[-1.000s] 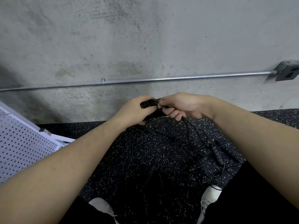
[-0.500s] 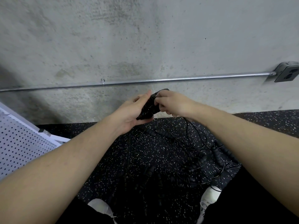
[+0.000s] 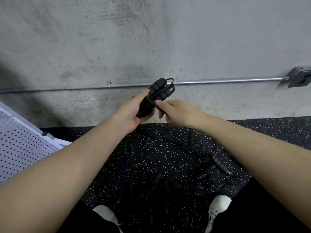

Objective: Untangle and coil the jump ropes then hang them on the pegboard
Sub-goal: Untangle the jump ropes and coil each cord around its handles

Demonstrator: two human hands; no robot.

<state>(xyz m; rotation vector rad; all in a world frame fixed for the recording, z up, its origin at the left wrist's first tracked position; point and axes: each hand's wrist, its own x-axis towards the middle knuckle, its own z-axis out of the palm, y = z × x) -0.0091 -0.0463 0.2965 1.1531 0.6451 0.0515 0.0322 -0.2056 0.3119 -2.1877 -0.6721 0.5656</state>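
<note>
My left hand (image 3: pixel 130 113) grips two black ribbed jump rope handles (image 3: pixel 159 90) side by side, their tops pointing up toward the wall. Thin black cord is wound across the handles. My right hand (image 3: pixel 175 111) pinches that cord (image 3: pixel 155 105) just right of the handles. A tangle of more black jump ropes (image 3: pixel 203 158) lies on the speckled floor below my hands, with several ribbed handles among loose loops. The white pegboard (image 3: pixel 20 145) leans at the far left.
A concrete wall stands straight ahead with a metal conduit pipe (image 3: pixel 227 81) running across it to an outlet box (image 3: pixel 301 78) at the right. My two white shoes (image 3: pixel 218 206) show at the bottom on the black speckled rubber floor (image 3: pixel 117 162).
Both hands rose from near the floor to in front of the wall. The handles turned upright in my left hand, and my right hand shifted from the handle tops to the cord beside them.
</note>
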